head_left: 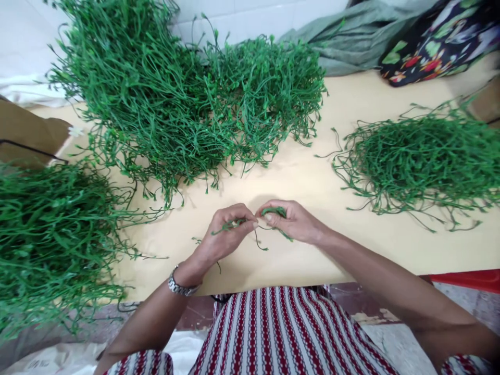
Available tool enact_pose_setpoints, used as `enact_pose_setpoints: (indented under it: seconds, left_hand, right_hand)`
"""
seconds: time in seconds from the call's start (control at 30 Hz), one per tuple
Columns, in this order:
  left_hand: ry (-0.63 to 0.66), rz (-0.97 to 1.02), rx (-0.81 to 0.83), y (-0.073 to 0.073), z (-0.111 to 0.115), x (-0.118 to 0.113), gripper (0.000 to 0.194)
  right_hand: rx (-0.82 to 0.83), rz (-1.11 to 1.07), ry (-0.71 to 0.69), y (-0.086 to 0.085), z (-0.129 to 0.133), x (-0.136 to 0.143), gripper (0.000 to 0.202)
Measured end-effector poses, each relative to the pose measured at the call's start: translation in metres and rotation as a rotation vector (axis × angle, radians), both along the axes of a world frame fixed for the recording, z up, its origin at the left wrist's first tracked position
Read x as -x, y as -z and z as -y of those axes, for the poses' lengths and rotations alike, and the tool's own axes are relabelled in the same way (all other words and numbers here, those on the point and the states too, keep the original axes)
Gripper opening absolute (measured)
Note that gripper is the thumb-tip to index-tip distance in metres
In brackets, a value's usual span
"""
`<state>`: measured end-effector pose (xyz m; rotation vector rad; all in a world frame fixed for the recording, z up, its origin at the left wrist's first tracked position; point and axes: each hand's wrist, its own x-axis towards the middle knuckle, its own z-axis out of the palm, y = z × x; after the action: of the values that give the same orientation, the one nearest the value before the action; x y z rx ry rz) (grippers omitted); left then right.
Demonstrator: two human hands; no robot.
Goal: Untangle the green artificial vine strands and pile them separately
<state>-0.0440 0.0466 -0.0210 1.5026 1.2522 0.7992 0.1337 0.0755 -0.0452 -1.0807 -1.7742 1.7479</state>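
Observation:
Over the table's front part, my left hand (224, 237) and my right hand (295, 223) meet fingertip to fingertip. Pinched in the left are a few thin green plastic flower stems (230, 225), with a stem end hanging below the fingers. My right hand is closed round a small bunch of similar green stems (278, 210), curled under its fingers. The fingers partly hide both bunches. Just beyond my hands lies a large heap of green stems (167, 104) with small forked tips.
More stems lie in a pile at the left (50, 234) and another pile at the right (425, 159). A brown cardboard piece (31, 133) stands at the left edge of the yellowish table (312, 271). Grey-green cloth (347, 44) and a dark floral fabric (437, 47) lie at the back right.

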Motion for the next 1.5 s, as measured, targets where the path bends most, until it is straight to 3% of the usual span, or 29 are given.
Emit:
enact_pose_setpoints:
  seconds: [0.07,0.17,0.33,0.57,0.77,0.93,1.03,1.13,1.27,1.33,1.5]
  left_hand:
    - [-0.046,0.016,-0.15,0.004,0.003,-0.003,0.012]
    - [-0.104,-0.002,-0.294,0.007,0.007,-0.007,0.011]
    - [-0.144,0.086,-0.267,0.008,0.011,-0.01,0.01]
    - [-0.028,0.236,-0.031,0.007,0.012,-0.005,0.01]
    - [-0.095,0.526,0.216,0.006,0.016,-0.01,0.008]
    - [-0.159,0.684,0.345,0.005,0.008,-0.01,0.019]
    - [-0.118,0.507,0.332,-0.013,0.011,0.0,0.017]
    - [-0.144,0.236,0.16,-0.05,0.023,0.019,0.011]
    - [-0.467,-0.029,-0.255,-0.099,0.041,0.058,0.015]
    - [-0.581,-0.114,-0.404,-0.114,0.046,0.082,0.017]
    - [-0.729,-0.342,-0.709,-0.145,0.049,0.161,0.012]
  right_hand:
    - [0.235,-0.163,0.033,0.005,0.006,0.008,0.035]
    - [0.422,-0.357,0.083,0.008,0.015,0.015,0.039]
    - [0.552,-0.453,0.163,0.006,0.021,0.017,0.036]
    - [0.539,-0.445,0.102,0.009,0.02,0.011,0.037]
    - [0.287,-0.393,-0.104,0.004,0.016,0.003,0.029]
    - [0.147,-0.376,-0.265,0.002,0.016,-0.001,0.033]
    - [0.115,-0.317,-0.225,0.0,0.015,-0.003,0.033]
    - [0.056,-0.298,-0.167,0.0,0.012,-0.007,0.03]
    - [0.088,-0.304,-0.004,0.005,0.011,-0.012,0.024]
    - [0.125,-0.244,0.039,0.007,0.013,-0.011,0.02]
    - [0.129,-0.064,0.127,0.019,0.018,-0.009,0.023]
